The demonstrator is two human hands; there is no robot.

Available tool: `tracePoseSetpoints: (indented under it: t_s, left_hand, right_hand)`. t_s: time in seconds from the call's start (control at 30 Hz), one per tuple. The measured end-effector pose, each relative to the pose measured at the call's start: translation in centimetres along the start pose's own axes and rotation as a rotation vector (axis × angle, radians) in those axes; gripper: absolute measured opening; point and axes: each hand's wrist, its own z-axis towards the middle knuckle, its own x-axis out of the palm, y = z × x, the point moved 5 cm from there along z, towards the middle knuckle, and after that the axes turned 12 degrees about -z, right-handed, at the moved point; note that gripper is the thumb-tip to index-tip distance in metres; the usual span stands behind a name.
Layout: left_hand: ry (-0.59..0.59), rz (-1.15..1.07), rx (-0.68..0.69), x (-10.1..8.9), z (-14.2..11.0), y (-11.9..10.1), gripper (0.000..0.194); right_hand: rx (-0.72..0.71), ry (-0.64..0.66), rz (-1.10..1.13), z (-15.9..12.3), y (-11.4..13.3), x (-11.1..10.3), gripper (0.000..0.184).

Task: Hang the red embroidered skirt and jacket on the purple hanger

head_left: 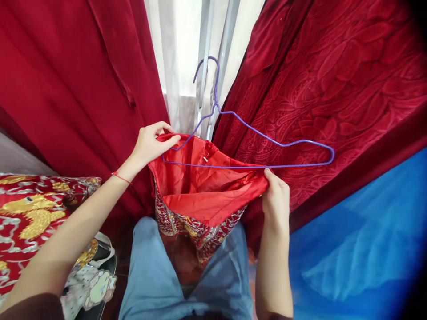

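Observation:
A red satin-lined embroidered garment point(200, 206) hangs between my hands, its wide opening facing up toward me. My left hand point(153, 141) is closed on the left end of its upper edge, thumb over the lining. At the right end, my right hand point(275, 191) grips the same edge, thumb on top. A purple hanger point(260, 130) lies across the opening, its hook upward. The hanger's left corner is inside the garment beside my left fingers; its right end sticks out past my right hand. Whether my fingers also pinch the hanger, I cannot tell.
Red curtains point(76, 58) hang on the left, and patterned red drapes point(350, 84) on the right. White sheer fabric point(180, 53) shows between them. At lower left, another embroidered red cloth point(33, 218) lies near a spotted white item point(78, 284). Blue fabric point(367, 249) covers the lower right.

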Motion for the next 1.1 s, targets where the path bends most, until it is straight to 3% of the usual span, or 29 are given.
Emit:
tracePoseSetpoints:
  t_s: [0.13, 0.43, 0.63, 0.87, 1.0, 1.1]
  left_hand:
    - [0.098, 0.258, 0.028, 1.0, -0.3, -1.1, 0.050]
    - [0.167, 0.598, 0.082, 3.9, -1.1, -0.5, 0.032]
    - [0.144, 0.606, 0.054, 3.5, -1.4, 1.3, 0.050]
    - [0.122, 0.597, 0.079, 3.5, -0.9, 3.4, 0.052]
    - [0.109, 0.608, 0.102, 3.4, -1.0, 3.9, 0.052]
    - [0.125, 0.598, 0.113, 3.3, -1.0, 3.9, 0.053]
  right_hand:
    - [-0.021, 0.018, -0.028, -0.9, 0.8, 0.5, 0.052]
    - [-0.023, 0.079, -0.009, -2.2, 1.3, 1.3, 0.049]
    - [-0.042, -0.023, 0.056, -2.1, 2.3, -0.5, 0.042]
    - [0.014, -0.165, 0.145, 0.0, 1.6, -3.6, 0.044]
    - [-0.064, -0.189, 0.046, 0.6, 2.4, -4.2, 0.048]
    - [-0.199, -0.269, -0.162, 0.2, 4.3, -4.1, 0.048]
